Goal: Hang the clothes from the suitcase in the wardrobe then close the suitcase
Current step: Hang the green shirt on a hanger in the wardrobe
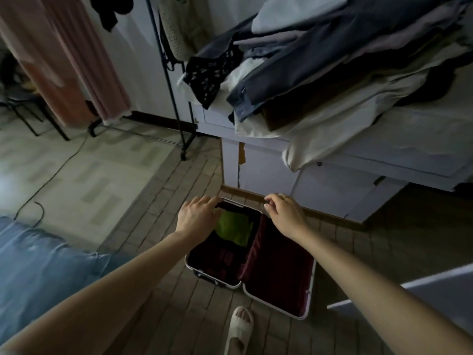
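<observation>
An open suitcase [281,272] with dark red lining lies on the tiled floor below me. A bright green garment [234,230] sits in its left half. My left hand [197,213] grips the far rim of the left half, fingers curled over the edge. At the far edge near the middle hinge, my right hand [284,213] has its fingers curled, seemingly pinching the rim or lining. A black clothes rail [169,80] stands at the back with pale garments hanging on it.
A heap of clothes [320,60] in blue, white and dark tones covers a white cabinet [268,170] behind the suitcase. A pink curtain [76,60] hangs at the left, a black cable [51,175] crosses the floor, and my slippered foot [240,326] stands near the suitcase.
</observation>
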